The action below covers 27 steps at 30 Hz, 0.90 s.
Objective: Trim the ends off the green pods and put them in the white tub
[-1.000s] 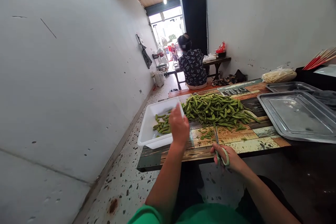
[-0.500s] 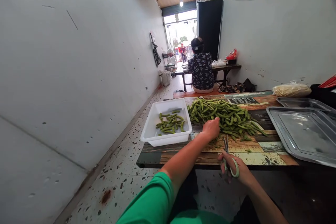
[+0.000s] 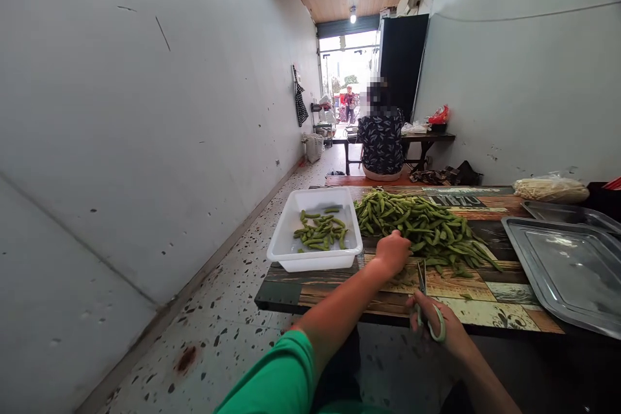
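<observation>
A heap of green soybean pods (image 3: 427, 223) lies on the patchwork wooden table (image 3: 334, 281). At the heap's near left edge is my left hand (image 3: 394, 252), its back towards me and its fingers curled; what they hold is hidden. My right hand (image 3: 429, 317) grips scissors (image 3: 438, 326) with pale green handles by the table's front edge. Their blades point away from me, slightly apart, just short of the pods. Left of the heap stands a white plastic tub (image 3: 315, 260) with some pods on its bottom.
Clear plastic lids or trays (image 3: 563, 272) lie at the right, with a bagged bundle of pale sticks (image 3: 552, 187) behind them. A person (image 3: 383, 145) sits with their back to me at a farther table. A white wall (image 3: 121, 142) runs along the left.
The view has shifted, so the table and its things appear slightly lower and farther right. My left hand stays at the pods' near edge, and my right hand still holds the scissors.
</observation>
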Motion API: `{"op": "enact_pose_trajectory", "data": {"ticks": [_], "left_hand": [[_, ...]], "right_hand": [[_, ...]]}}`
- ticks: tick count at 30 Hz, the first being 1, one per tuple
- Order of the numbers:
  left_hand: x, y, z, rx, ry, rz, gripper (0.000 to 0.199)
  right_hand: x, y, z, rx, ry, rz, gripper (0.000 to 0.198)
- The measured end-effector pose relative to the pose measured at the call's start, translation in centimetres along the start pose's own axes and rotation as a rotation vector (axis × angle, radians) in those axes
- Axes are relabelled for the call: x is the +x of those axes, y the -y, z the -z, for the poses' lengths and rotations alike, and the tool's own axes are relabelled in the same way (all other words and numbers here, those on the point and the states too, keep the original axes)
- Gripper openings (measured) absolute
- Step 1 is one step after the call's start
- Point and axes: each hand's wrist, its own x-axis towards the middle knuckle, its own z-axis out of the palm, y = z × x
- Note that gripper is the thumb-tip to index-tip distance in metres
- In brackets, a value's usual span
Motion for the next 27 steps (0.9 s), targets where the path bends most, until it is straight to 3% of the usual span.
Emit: {"op": "enact_pose_trajectory", "data": {"ticks": [10, 16, 20, 27], "left_hand": [[-3.2, -0.4, 0.8, -0.069, -0.127, 0.12, 0.034], [-6.0, 0.6, 0.2, -0.568, -0.236, 0.099, 0.027], [-7.2, 1.7, 0.0, -0.851, -0.155, 0.031, 0.025], [-8.3, 2.4, 0.5, -1.051, -0.06, 0.117, 0.016]], "right_hand": [[0.3, 0.0, -0.2, -0.007, 0.005, 0.014, 0.059], [-0.1, 0.7, -0.6, -0.036, -0.018, 0.03, 0.063], [-0.1, 1.4, -1.0, -0.095, 0.037, 0.047, 0.067], [-0.2, 2.0, -1.5, -0.127, 0.108, 0.043, 0.057]]}}
